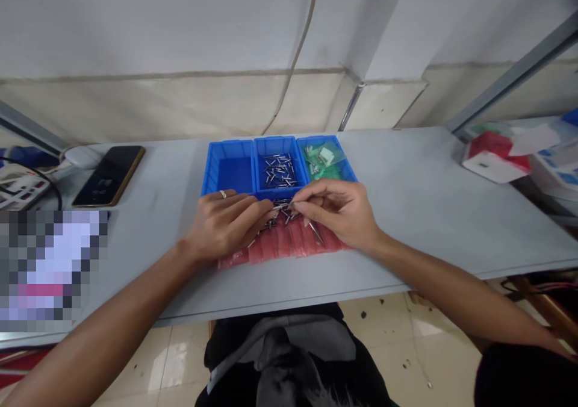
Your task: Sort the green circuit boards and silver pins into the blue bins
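Note:
My left hand (228, 223), with a ring on one finger, is closed in a pinch over a pile of thin metal pins (284, 205). A shiny pin shows at its fingertips. Facing it, my right hand (341, 211) has thumb and forefinger pressed together on a small metal piece, its exact kind hidden by the fingers. Below that palm a slim pointed metal piece (316, 232) sticks out. Under both hands lies a row of pink plastic bags (282, 241), partly covered by the fingers and pins.
Behind the hands stand three joined blue bins: a left bin (231, 154) with a bare floor, a middle one with metal pins (279, 171), a right one with green and clear bags (323, 159). A phone (109, 175) lies left; a red-and-white box (495, 159) stands right.

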`<state>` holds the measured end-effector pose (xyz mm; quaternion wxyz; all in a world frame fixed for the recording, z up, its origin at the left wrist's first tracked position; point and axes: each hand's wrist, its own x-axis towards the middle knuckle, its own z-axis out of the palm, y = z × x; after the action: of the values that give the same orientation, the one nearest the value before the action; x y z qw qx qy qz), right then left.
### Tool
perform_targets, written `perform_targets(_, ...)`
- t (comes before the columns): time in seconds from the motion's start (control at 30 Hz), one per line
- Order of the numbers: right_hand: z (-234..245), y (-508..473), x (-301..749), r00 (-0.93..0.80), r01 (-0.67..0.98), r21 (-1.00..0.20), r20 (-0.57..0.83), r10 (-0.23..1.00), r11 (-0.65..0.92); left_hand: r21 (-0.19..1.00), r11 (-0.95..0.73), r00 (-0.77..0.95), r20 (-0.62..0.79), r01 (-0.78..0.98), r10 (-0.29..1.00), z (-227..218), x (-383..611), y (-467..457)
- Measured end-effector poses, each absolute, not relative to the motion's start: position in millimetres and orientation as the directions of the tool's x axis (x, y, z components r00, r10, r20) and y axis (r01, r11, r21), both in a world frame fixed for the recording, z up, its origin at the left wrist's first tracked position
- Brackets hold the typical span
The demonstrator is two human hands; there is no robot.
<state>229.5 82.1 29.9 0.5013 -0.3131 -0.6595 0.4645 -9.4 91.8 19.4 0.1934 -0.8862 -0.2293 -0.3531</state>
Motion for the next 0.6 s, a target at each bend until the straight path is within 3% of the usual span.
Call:
perform_targets(0.27,29.5,80.8,229.4,-0.332,-0.070,-0.930,0.362,0.871,0.360,-0.146,-0.833,0.648,0.704,0.534,0.291,21.3,-9.7,90.2)
perform_targets(0.47,27.7,88.6,231.6,-0.286,-0.047,-0.939,0.338,0.896,0.339,-0.087,-0.800,0.535,0.785,0.594,0.312,21.7,-12.3,89.7)
perform_targets(0.6,32.0,89.2,232.6,-0.363,0.057,-0.841,0.485,0.796,0.538,-0.118,-0.795,0.560,0.770,0.595,0.305,22.0,-10.5,89.8)
